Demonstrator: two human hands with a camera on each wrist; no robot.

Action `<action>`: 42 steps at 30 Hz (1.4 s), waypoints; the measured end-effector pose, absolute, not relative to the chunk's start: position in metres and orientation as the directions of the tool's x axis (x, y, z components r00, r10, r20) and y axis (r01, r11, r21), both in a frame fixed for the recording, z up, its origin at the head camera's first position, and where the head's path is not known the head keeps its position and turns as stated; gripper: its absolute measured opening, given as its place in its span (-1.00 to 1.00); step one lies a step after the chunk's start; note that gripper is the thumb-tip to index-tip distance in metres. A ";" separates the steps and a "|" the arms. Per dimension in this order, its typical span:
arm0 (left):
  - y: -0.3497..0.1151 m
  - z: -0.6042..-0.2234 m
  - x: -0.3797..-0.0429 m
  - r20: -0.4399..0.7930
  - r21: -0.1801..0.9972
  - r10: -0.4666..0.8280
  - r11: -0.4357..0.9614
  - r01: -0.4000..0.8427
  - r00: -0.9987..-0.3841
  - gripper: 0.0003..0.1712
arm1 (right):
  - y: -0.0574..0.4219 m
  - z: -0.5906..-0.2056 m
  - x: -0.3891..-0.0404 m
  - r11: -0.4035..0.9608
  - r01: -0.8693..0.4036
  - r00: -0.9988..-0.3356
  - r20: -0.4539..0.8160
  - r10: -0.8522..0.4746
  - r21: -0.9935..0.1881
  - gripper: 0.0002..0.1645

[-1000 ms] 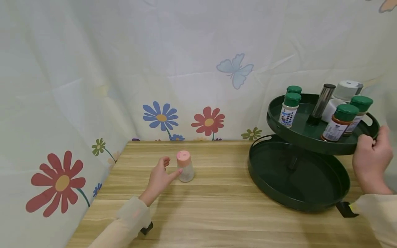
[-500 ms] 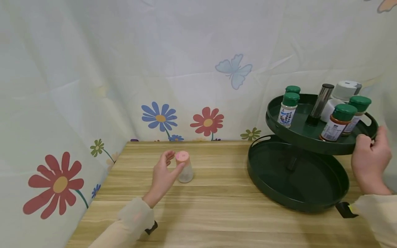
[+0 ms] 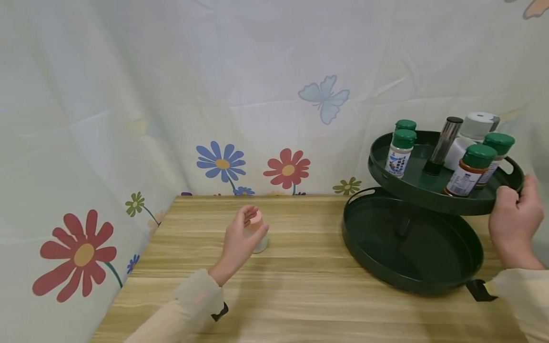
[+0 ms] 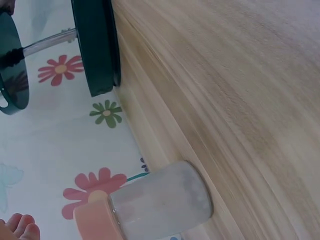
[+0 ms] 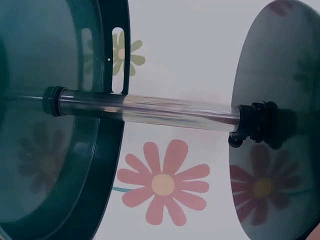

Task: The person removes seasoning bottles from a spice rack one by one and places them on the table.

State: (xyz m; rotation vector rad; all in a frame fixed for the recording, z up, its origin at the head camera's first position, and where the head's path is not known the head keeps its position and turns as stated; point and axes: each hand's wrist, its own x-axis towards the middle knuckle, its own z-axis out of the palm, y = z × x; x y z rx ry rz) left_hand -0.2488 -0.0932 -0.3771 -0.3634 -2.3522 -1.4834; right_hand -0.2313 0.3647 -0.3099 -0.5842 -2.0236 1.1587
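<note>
A small clear shaker jar with a pink cap (image 4: 162, 202) stands upright on the wooden table. My left hand (image 3: 241, 240) is beside it, fingers bent past the cap and thumb in front, hiding much of the jar in the head view. In the left wrist view, the fingertips (image 4: 27, 231) show apart from the cap. My right hand (image 3: 514, 224) grips the rim of the upper tray of a dark green two-tier rack (image 3: 424, 202). On that tray stand several green-capped spice bottles (image 3: 465, 176) and a white-topped container (image 3: 478, 126) around a metal post (image 3: 444, 143).
The lower tray (image 3: 411, 281) of the rack sits on the table (image 3: 300, 295) at the right, offset from the upper one. Behind the table hangs a white curtain (image 3: 257, 71) printed with flowers and a butterfly. A clear tube (image 5: 180, 112) joins the two tiers.
My left hand has moved right and closer around the jar, now covering most of it in the head view. The jar, the rack and my right hand stay in place.
</note>
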 end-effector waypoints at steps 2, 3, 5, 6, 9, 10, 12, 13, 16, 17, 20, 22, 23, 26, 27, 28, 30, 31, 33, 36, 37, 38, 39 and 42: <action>-0.091 -0.376 -0.249 0.409 0.823 0.044 0.415 0.389 -0.912 -0.39 | 0.364 -0.310 -0.232 0.491 0.031 -0.635 0.362 0.682 -0.871 -0.36; -0.089 -0.375 -0.249 0.407 0.825 0.048 0.409 0.390 -0.912 -0.39 | 0.363 -0.307 -0.231 0.481 0.035 -0.638 0.351 0.685 -0.876 -0.35; -0.085 -0.373 -0.249 0.406 0.831 0.052 0.394 0.392 -0.912 -0.40 | 0.362 -0.305 -0.231 0.481 0.039 -0.637 0.349 0.687 -0.876 -0.34; -0.084 -0.372 -0.249 0.406 0.832 0.054 0.390 0.394 -0.912 -0.40 | 0.361 -0.304 -0.230 0.477 0.037 -0.640 0.345 0.686 -0.878 -0.34; -0.077 -0.369 -0.250 0.407 0.836 0.062 0.378 0.399 -0.911 -0.40 | 0.365 -0.307 -0.233 0.482 0.009 -0.630 0.370 0.683 -0.876 -0.35; -0.075 -0.369 -0.250 0.408 0.835 0.066 0.377 0.401 -0.911 -0.41 | 0.367 -0.308 -0.234 0.487 -0.001 -0.627 0.380 0.680 -0.874 -0.36; -0.071 -0.367 -0.250 0.408 0.832 0.075 0.379 0.405 -0.910 -0.40 | 0.371 -0.313 -0.237 0.491 -0.029 -0.623 0.400 0.672 -0.871 -0.38; -0.069 -0.366 -0.251 0.408 0.832 0.082 0.377 0.407 -0.909 -0.40 | 0.372 -0.314 -0.237 0.497 -0.037 -0.620 0.410 0.669 -0.867 -0.39; -0.063 -0.365 -0.250 0.409 0.827 0.103 0.378 0.416 -0.907 -0.41 | 0.371 -0.311 -0.236 0.505 -0.026 -0.624 0.408 0.666 -0.863 -0.39; -0.062 -0.365 -0.250 0.410 0.824 0.110 0.381 0.419 -0.905 -0.41 | 0.370 -0.310 -0.235 0.506 -0.019 -0.622 0.407 0.669 -0.862 -0.40; -0.058 -0.363 -0.250 0.421 0.808 0.125 0.398 0.434 -0.898 -0.41 | 0.365 -0.305 -0.231 0.502 0.004 -0.632 0.387 0.671 -0.865 -0.39; -0.055 -0.362 -0.250 0.424 0.799 0.129 0.412 0.438 -0.896 -0.41 | 0.363 -0.303 -0.229 0.501 0.007 -0.637 0.382 0.669 -0.865 -0.38; -0.054 -0.362 -0.250 0.423 0.797 0.134 0.416 0.438 -0.896 -0.41 | 0.362 -0.302 -0.228 0.500 0.004 -0.638 0.383 0.668 -0.866 -0.38; -0.050 -0.361 -0.250 0.401 0.804 0.148 0.417 0.424 -0.904 -0.41 | 0.361 -0.301 -0.228 0.500 -0.006 -0.638 0.388 0.665 -0.866 -0.38; -0.049 -0.360 -0.250 0.392 0.808 0.157 0.412 0.421 -0.906 -0.41 | 0.361 -0.301 -0.228 0.498 -0.009 -0.640 0.388 0.664 -0.867 -0.38; -0.047 -0.360 -0.250 0.385 0.812 0.167 0.406 0.420 -0.908 -0.40 | 0.361 -0.301 -0.228 0.498 -0.014 -0.638 0.391 0.663 -0.867 -0.38; -0.045 -0.358 -0.251 0.371 0.821 0.189 0.392 0.416 -0.909 -0.37 | 0.362 -0.301 -0.229 0.499 -0.015 -0.634 0.394 0.665 -0.867 -0.39; -0.043 -0.357 -0.251 0.368 0.825 0.200 0.380 0.418 -0.908 -0.36 | 0.362 -0.301 -0.229 0.500 -0.014 -0.633 0.395 0.666 -0.866 -0.40; -0.040 -0.355 -0.251 0.359 0.833 0.218 0.365 0.417 -0.908 -0.34 | 0.363 -0.302 -0.230 0.507 -0.017 -0.625 0.404 0.667 -0.862 -0.44; -0.034 -0.352 -0.251 0.353 0.836 0.243 0.352 0.421 -0.904 -0.33 | 0.363 -0.301 -0.230 0.505 -0.014 -0.630 0.400 0.666 -0.863 -0.47; -0.032 -0.352 -0.251 0.355 0.834 0.249 0.351 0.426 -0.901 -0.35 | 0.362 -0.301 -0.230 0.509 -0.015 -0.625 0.406 0.667 -0.860 -0.53; -0.030 -0.351 -0.251 0.358 0.829 0.255 0.356 0.432 -0.898 -0.35 | 0.362 -0.301 -0.230 0.513 -0.021 -0.624 0.412 0.664 -0.858 -0.57; -0.028 -0.351 -0.251 0.367 0.822 0.261 0.357 0.443 -0.893 -0.36 | 0.362 -0.300 -0.230 0.513 -0.021 -0.626 0.412 0.662 -0.858 -0.59; -0.023 -0.350 -0.251 0.406 0.795 0.278 0.361 0.487 -0.870 -0.40 | 0.363 -0.301 -0.231 0.514 -0.027 -0.625 0.416 0.661 -0.857 -0.65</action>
